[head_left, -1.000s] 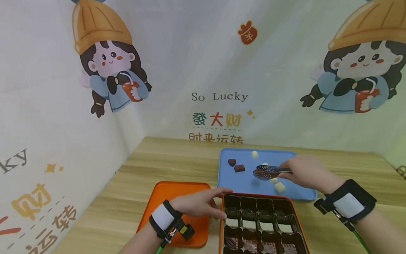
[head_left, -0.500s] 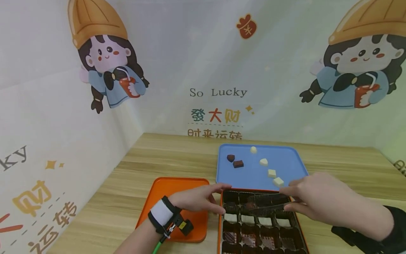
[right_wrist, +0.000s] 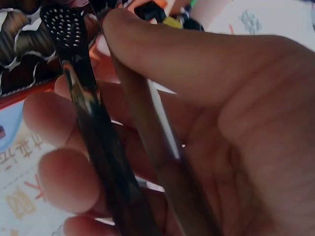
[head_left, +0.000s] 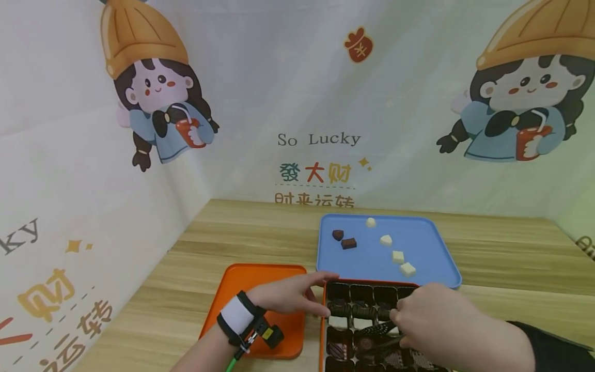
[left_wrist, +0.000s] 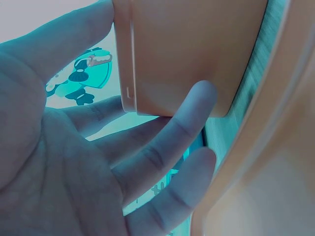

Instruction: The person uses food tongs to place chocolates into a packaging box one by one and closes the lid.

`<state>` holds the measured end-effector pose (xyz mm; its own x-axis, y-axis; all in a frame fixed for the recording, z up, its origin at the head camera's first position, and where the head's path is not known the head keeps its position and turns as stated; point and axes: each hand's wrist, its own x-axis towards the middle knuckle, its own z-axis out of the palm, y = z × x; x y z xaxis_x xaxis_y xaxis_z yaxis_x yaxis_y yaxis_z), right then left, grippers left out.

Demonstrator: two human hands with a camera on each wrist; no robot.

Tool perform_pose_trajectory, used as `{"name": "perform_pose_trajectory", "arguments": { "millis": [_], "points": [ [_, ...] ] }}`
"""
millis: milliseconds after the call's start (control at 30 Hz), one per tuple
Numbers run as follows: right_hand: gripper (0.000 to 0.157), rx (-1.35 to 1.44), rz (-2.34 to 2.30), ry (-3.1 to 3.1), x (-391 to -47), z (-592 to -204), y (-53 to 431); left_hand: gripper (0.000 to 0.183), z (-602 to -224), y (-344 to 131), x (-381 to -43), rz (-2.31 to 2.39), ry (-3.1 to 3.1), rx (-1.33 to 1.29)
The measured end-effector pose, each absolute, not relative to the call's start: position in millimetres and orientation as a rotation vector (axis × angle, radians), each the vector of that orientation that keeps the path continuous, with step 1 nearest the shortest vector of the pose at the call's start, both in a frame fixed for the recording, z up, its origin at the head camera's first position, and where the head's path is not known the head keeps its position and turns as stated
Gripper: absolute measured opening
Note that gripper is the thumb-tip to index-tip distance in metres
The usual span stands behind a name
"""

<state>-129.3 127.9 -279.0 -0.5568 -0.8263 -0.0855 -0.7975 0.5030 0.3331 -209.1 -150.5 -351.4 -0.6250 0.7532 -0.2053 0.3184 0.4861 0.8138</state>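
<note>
My left hand (head_left: pixel 290 294) rests at the far left corner of an orange-red box (head_left: pixel 322 336), fingers spread. In the left wrist view, its fingertips touch the outer wall of the box (left_wrist: pixel 182 44). A dark plastic liner divides the box into compartments, with white pieces (head_left: pixel 338 322) in one row and a striped chocolate (head_left: pixel 341 351) in another. My right hand (head_left: pixel 437 320) grips perforated metal tongs (head_left: pixel 378 328) low over the middle of the box. Between the tong tips shows a round brown chocolate (head_left: pixel 365 343). The right wrist view shows fingers and thumb around the tongs (right_wrist: pixel 103 128).
Behind the box lies a blue tray (head_left: pixel 427 243) with two dark chocolates (head_left: pixel 348 243) and several white ones (head_left: pixel 407 269). An orange tray (head_left: pixel 260 274) lies to the left, under my left forearm. A printed curtain (head_left: pixel 251 103) stands behind the wooden table (head_left: pixel 260 232).
My right hand has brought the tongs from above the blue tray toward me, over the far row and then to the middle of the box. The left hand stays put.
</note>
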Motion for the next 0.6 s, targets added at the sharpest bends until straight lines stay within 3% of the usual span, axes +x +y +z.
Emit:
{"name": "perform_pose_trajectory", "arguments": {
  "millis": [100,167,267,600],
  "points": [
    [0.03,1.464,-0.59,-2.505,-126.4,-279.4,115.4,0.065,-351.9,-150.6,-208.3,1.028,2.193,0.877],
    [0.043,1.464,-0.609,-2.435,-124.1,-279.7,108.0,0.065,-352.3,-150.6,-208.1,1.028,2.194,0.878],
    [0.051,1.457,-0.666,-2.385,-122.2,-280.4,98.5,0.065,-352.2,-150.7,-208.2,1.03,2.189,0.88],
    [0.04,1.454,-0.917,-2.45,-121.4,-291.0,75.3,0.065,-351.4,-150.3,-208.1,1.007,2.207,0.874]
  ]
}}
